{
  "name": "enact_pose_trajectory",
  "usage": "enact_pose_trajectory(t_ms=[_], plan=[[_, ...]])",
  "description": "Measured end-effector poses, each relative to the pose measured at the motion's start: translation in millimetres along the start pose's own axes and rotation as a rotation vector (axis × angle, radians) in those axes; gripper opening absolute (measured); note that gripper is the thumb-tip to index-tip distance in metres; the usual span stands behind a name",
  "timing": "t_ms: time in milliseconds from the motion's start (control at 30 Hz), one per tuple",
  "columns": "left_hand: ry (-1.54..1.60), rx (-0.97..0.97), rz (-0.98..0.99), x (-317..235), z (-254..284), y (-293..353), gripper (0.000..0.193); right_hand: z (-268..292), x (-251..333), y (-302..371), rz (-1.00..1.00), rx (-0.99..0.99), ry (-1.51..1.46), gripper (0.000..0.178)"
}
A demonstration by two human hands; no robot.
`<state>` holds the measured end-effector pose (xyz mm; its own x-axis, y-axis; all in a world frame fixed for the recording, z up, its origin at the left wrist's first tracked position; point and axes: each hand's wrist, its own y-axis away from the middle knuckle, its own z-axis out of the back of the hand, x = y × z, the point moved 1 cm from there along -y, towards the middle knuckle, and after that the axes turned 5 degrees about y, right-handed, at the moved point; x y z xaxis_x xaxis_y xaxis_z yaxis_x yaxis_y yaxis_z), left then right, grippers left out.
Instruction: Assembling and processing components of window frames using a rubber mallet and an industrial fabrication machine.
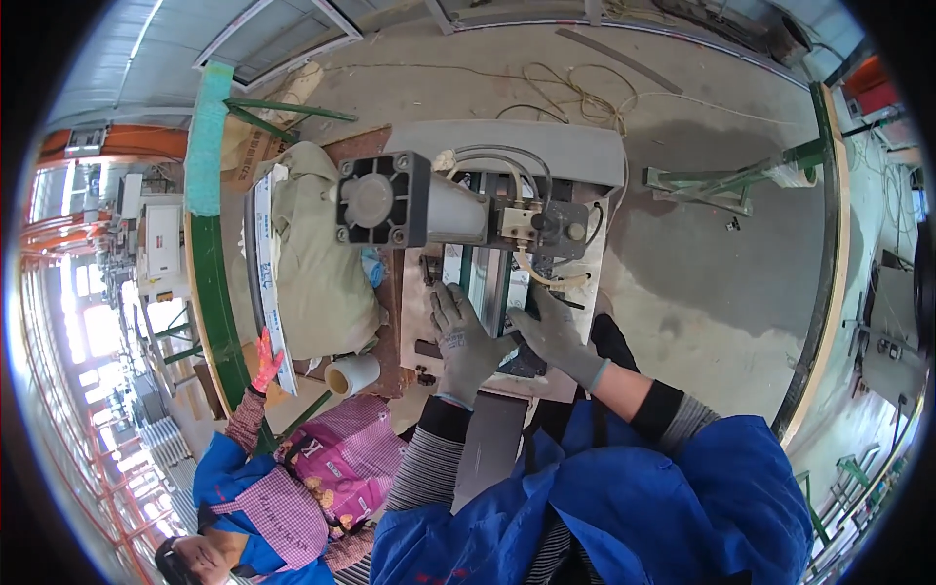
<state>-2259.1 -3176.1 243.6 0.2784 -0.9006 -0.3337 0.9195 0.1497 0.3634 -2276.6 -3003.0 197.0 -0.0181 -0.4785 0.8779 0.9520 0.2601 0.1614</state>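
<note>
My left hand (466,336), in a grey work glove, lies with its fingers stretched out at the left front of a bench machine (592,283). Close to its right, my right hand (554,333), gloved alike, rests on the machine's right front side, fingers and thumb apart. Between the hands, silvery metal profiles (478,278) run lengthwise into the machine. Above them sits a press head with a large pneumatic cylinder (458,213), a brass-coloured valve block (520,224) and looped hoses. Neither hand visibly grips anything; the undersides of the fingers are hidden.
At left, a co-worker's red-gloved hand (266,363) touches a long film-covered profile (265,253) beside a draped cloth (317,253). A cardboard tube (353,374) stands near the machine. A green frame (827,234) borders the right; a yellowish hose (585,97) lies behind.
</note>
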Motion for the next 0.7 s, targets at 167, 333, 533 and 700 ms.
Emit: enact_pose_trajectory(t_ms=[167, 333, 533, 700], plan=[[-0.038, 0.029, 0.011, -5.4, 4.8, -3.0, 0.145, 37.5, 7.4, 27.2, -0.155, 0.115, -0.266, 0.056], [0.002, 0.05, 0.061, -10.7, 10.8, -3.1, 0.149, 65.3, 10.9, 39.2, -0.25, 0.217, -0.336, 0.055], [-0.017, 0.053, 0.046, -8.3, 8.9, -5.0, 0.152, 71.0, 7.4, 42.1, -0.246, 0.278, -0.37, 0.051], [-0.014, 0.08, 0.087, -14.7, 16.6, -1.9, 0.151, 97.5, -0.1, 35.9, -0.084, 0.345, -0.39, 0.044]])
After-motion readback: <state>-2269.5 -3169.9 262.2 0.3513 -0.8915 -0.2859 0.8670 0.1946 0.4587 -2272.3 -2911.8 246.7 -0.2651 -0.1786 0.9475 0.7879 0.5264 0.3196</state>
